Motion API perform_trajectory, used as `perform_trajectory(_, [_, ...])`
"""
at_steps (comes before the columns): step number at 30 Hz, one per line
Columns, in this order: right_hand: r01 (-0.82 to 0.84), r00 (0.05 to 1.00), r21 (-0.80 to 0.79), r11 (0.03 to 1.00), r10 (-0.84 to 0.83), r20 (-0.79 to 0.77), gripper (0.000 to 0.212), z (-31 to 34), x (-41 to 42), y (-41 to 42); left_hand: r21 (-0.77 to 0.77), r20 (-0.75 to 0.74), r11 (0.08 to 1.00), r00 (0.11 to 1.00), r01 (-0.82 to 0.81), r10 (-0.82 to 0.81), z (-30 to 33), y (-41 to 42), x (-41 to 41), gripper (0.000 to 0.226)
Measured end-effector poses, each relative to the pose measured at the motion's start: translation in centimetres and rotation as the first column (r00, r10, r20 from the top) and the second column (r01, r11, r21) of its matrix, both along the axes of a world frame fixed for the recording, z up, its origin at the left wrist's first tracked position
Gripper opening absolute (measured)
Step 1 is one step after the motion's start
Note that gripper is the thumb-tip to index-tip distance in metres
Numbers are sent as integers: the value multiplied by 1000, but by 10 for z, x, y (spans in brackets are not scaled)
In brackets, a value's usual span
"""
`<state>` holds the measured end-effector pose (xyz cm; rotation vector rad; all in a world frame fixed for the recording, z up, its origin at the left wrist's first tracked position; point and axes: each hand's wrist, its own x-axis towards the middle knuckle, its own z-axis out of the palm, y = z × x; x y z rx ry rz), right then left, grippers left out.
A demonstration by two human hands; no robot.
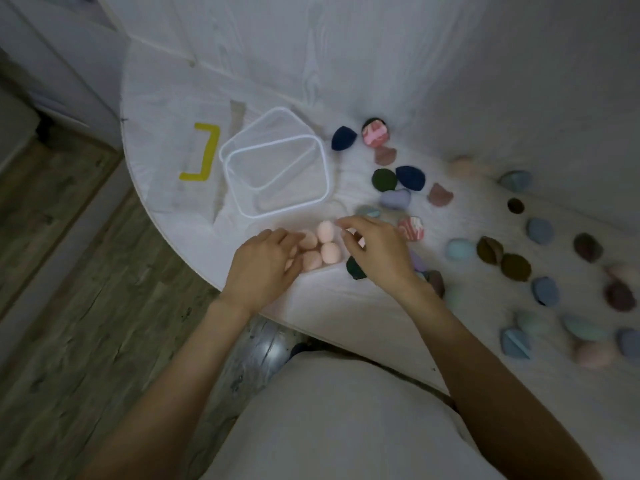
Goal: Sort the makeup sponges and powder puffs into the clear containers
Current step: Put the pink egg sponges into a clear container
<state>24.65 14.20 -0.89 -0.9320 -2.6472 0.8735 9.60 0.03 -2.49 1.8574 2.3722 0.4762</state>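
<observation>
**Both hands at the pink sponges near the table edge**

Where the white-covered table [166,98] curves toward the person, four pale pink egg-shaped sponges [317,247] stand packed together in what looks like a low clear container, though its walls are too faint to make out surely. The left hand [265,268] lies against the left side of this cluster, its fingers gently bent and close together, the tips touching the nearest sponges; whether it grips anything cannot be told. The right hand [375,251] hovers over the cluster's right side with its fingers loosely curved and slightly apart, the thumb set off from the rest, and nothing plainly held between them.

Just behind the hands sit two empty clear containers [277,171] with white rims, one overlapping the other. A yellow tape bracket [204,154] marks the cloth to their left. To the right, puffs and sponges lie scattered: navy [343,137], dark green [384,180], pink-marbled [375,135], light blue [460,249], olive [515,267] and others, some blurred.
</observation>
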Motion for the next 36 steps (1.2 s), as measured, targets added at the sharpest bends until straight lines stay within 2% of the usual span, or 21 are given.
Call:
perform_trajectory(3, [154,988,49,987,-154,10,23,8,65,18,72,100,986,982,151,-158,15,44,36,39])
perform_trajectory(6, [313,950,88,946,-311,-33,30,5,128,32,129,229,949,923,287,-310,16,91,79,35])
perform_trajectory(8, [476,879,69,877,-476,-16,24,-1,175,40,148,308,922,869,359,-388,12,127,117,29])
perform_trajectory(11, [652,749,79,754,-656,92,24,-12,247,46,105,412,886,791,452,-452,0,180,180,27])
perform_trajectory(15, [785,574,130,606,-790,214,33,-30,336,54,-24,510,828,720,560,-472,-15,234,262,32])
perform_trajectory(18, [849,475,65,525,-810,344,42,-41,365,61,-126,486,755,703,644,-519,-22,268,315,38])
perform_trajectory(21, [843,466,30,537,-758,457,42,-48,383,71,-141,480,732,692,667,-538,-31,303,361,46])
perform_trajectory(24, [851,489,-15,524,-783,383,34,-54,404,77,-120,379,723,704,680,-600,-43,338,396,51])
perform_trajectory(27, [858,506,-44,511,-828,244,33,-55,417,76,-88,325,665,653,741,-684,-54,367,423,51])
perform_trajectory(30, [874,485,-76,479,-861,154,34,-57,427,77,-231,211,594,636,770,-742,-69,390,452,58])
perform_trajectory(32, [873,484,-138,469,-867,118,33,-59,431,77,-290,131,631,683,720,-719,-71,396,467,62])
perform_trajectory(34, [877,468,-181,446,-878,103,35,-60,431,77,-248,76,714,748,654,-659,-70,396,472,59])
perform_trajectory(36, [886,447,-171,431,-892,71,37,-59,427,76,-197,95,768,791,609,-604,-70,390,464,51])
